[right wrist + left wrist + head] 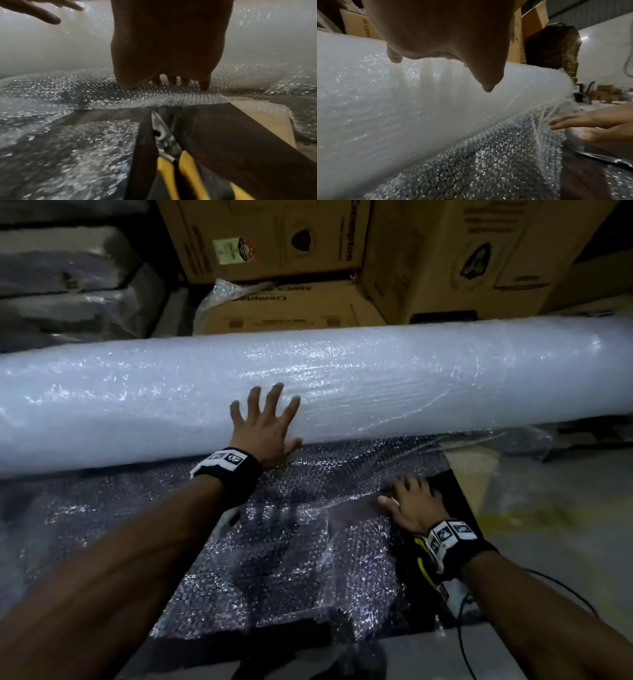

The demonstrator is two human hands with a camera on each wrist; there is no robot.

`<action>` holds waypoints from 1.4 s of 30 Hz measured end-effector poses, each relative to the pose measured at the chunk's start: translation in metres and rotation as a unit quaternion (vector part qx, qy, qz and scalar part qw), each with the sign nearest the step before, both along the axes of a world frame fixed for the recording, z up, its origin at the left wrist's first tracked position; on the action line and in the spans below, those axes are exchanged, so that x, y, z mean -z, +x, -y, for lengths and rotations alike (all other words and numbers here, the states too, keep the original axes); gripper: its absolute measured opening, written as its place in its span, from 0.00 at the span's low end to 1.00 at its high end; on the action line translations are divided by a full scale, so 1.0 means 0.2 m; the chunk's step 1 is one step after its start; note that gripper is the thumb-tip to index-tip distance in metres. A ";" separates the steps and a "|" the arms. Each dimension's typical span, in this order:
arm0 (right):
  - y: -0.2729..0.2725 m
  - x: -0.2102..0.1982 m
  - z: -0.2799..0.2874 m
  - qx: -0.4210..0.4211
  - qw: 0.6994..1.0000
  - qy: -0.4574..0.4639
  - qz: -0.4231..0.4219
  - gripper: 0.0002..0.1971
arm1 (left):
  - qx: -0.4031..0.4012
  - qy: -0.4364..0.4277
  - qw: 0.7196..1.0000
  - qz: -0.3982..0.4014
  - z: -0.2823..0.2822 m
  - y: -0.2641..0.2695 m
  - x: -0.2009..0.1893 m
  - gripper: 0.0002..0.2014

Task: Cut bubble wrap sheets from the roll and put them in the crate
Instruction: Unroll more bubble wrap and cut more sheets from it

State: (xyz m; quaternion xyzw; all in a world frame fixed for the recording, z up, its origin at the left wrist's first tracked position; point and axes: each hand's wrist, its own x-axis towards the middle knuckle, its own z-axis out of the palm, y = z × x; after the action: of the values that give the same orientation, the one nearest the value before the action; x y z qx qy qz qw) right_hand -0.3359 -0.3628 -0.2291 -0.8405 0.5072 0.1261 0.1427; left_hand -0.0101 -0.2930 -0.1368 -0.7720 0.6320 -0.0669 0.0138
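Across the middle of the head view lies the bubble wrap roll [342,385], the left hand [265,429] pressed flat on it with fingers spread, while the right hand [412,505] rests straight-fingered on the unrolled sheet [291,542] at lower right beside yellow-handled scissors [171,155].

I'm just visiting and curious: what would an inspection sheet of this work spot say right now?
Surface: dark table, mostly under unrolled bubble wrap.
Job's things: bubble wrap roll lies across the table; yellow-handled scissors lie on the table under the right wrist; crate not seen.
Clutter: nothing seen.
Hands: left hand spread flat against the roll; right hand rests on the sheet's edge.
Cables: black cable runs from the right wrist.
Surroundings: cardboard boxes stacked behind the roll; grey floor at right.
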 end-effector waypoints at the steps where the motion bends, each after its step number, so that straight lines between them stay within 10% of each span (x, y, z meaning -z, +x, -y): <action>1: 0.00 0.02 0.06 -0.009 1.000 0.005 -0.008 0.34 | -0.006 0.000 1.000 0.000 0.00 0.00 0.01 0.42; 10: -0.17 0.13 0.30 -0.043 0.994 0.056 -0.086 0.44 | -0.058 0.013 0.998 -0.005 0.11 -0.04 -0.02 0.43; 30: -0.38 0.07 0.28 0.029 0.995 -0.081 0.039 0.33 | -0.098 0.016 0.995 -0.026 0.19 -0.06 -0.04 0.41; 42: -0.66 0.21 0.35 0.041 0.996 0.074 0.012 0.36 | -0.119 0.018 0.992 -0.047 0.23 -0.08 -0.07 0.39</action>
State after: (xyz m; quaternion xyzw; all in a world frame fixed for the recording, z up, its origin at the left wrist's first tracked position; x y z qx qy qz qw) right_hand -0.4676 -0.4321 -0.2713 -0.8079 0.5285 0.1471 0.2155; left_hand -0.0253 -0.3387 -0.1222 -0.8433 0.5371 -0.0175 0.0059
